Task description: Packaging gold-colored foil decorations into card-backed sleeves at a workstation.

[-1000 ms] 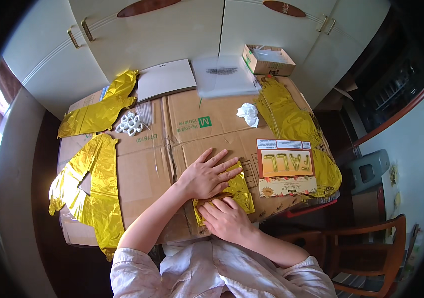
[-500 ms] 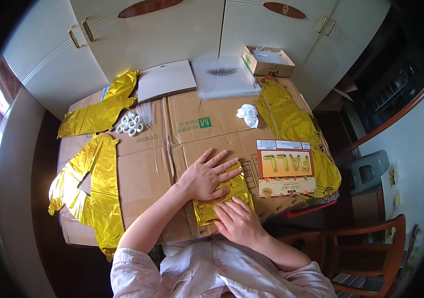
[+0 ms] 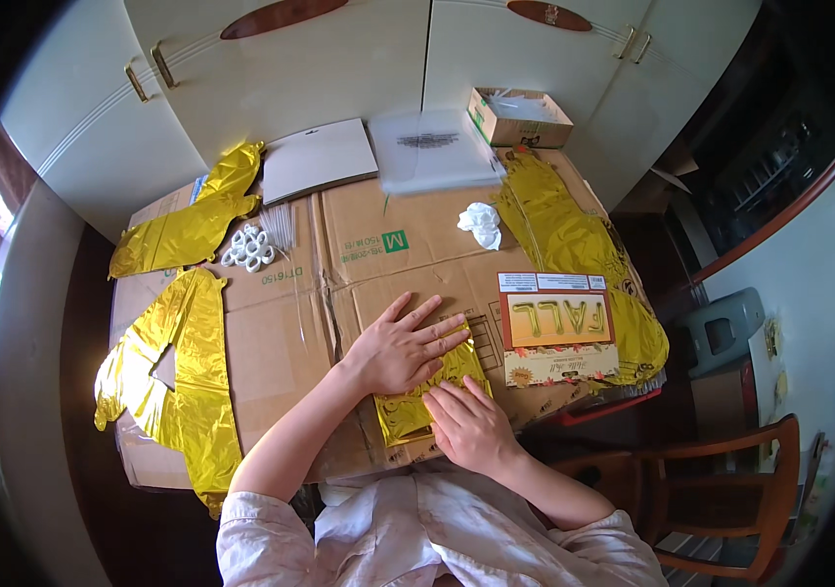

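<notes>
A folded packet of shiny gold foil, flat like a deflated balloon (image 3: pixel 401 421), lies on the cardboard near the table's front edge. My left hand (image 3: pixel 393 354) rests palm down over its far part, fingers spread toward the right. Lower on the foil, my right hand (image 3: pixel 473 428) presses with its fingers laid flat, pointing up and left. Between the two hands a strip of wrinkled foil shows; the rest is covered. Just right of them lies a printed card (image 3: pixel 559 338) in orange and cream, with a picture of gold balloon letters.
Flat gold foil balloons lie at left (image 3: pixel 204 391), far left (image 3: pixel 178 230) and right (image 3: pixel 564 225). White rings (image 3: pixel 249 247) sit beside clear thin strips (image 3: pixel 281 223). Behind are a crumpled white tissue (image 3: pixel 479 227), pale board (image 3: pixel 318 161), clear bag (image 3: pixel 432 161) and small box (image 3: pixel 520 127).
My right hand has slid a little to the right across the foil. My left hand stays in the same place on it. The whole view has shifted slightly.
</notes>
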The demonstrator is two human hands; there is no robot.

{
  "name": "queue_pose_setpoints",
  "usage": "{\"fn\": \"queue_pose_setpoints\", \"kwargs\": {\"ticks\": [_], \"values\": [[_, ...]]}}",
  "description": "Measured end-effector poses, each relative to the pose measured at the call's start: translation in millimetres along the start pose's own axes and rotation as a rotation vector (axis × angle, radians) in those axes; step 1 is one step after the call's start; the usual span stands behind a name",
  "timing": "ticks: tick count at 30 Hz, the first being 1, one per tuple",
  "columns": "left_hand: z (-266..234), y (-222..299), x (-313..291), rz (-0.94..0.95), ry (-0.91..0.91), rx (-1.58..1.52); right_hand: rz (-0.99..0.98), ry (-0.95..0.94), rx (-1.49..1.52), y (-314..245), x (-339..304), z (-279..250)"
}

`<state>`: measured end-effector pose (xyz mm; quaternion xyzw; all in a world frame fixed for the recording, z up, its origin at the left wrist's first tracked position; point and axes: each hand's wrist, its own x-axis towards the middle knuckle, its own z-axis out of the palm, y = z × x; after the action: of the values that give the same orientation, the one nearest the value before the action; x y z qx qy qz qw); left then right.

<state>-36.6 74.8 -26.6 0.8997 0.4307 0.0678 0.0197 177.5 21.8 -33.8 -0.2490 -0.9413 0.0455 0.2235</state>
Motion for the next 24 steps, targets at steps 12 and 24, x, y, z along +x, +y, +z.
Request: {"fn": "queue_pose_setpoints", "kwargs": {"ticks": [12, 24], "values": [[-4, 0, 1, -0.003, -0.018, -0.034, 0.019, 0.011, 0.034, -1, -1, -1], [0, -5, 10, 0.132, -0.016, -0.094, -0.006, -0.026, 0.059, 1, 0, -3]]}}
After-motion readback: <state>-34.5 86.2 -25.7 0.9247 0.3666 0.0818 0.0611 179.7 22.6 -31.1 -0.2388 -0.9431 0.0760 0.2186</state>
